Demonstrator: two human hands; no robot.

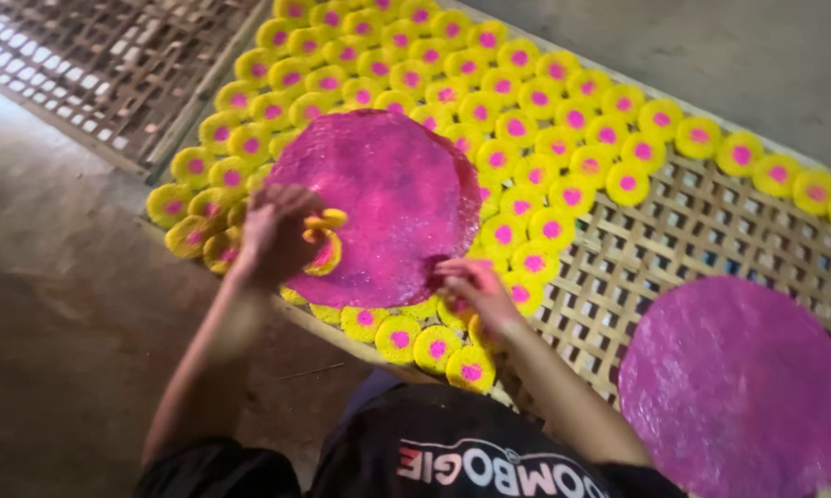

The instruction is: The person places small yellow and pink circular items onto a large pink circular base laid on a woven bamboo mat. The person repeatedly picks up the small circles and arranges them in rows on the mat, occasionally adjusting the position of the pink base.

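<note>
Obs.: the large magenta disc (379, 203) lay flat on top of the packed rows of small yellow rounds with pink centres (526, 101), near the lower left corner of the woven bamboo rack (711, 226). It covered several rounds, so it was resting there as a loose sheet, not set into the pattern.

Left hand (273, 231): at the disc's left edge, grip closed on a couple of small yellow rounds (323, 240), held just over the disc; judged that holding them above the sheet kept them clear of the rows beneath. Image blurred here, exact finger positions uncertain.

Right hand (471, 286): at the disc's lower right edge, fingers pinching the rim of the disc, thumb side hidden. Judged a hold that would steady or lift the thin sheet by its margin without creasing it.

Surroundings: a second magenta disc (734, 387) lay on bare lattice at lower right, well apart from the first. The rounds sat touching one another in tight rows across the rack's upper part. A second lattice rack (102, 65) lay on the concrete floor (56, 304) at upper left.
</note>
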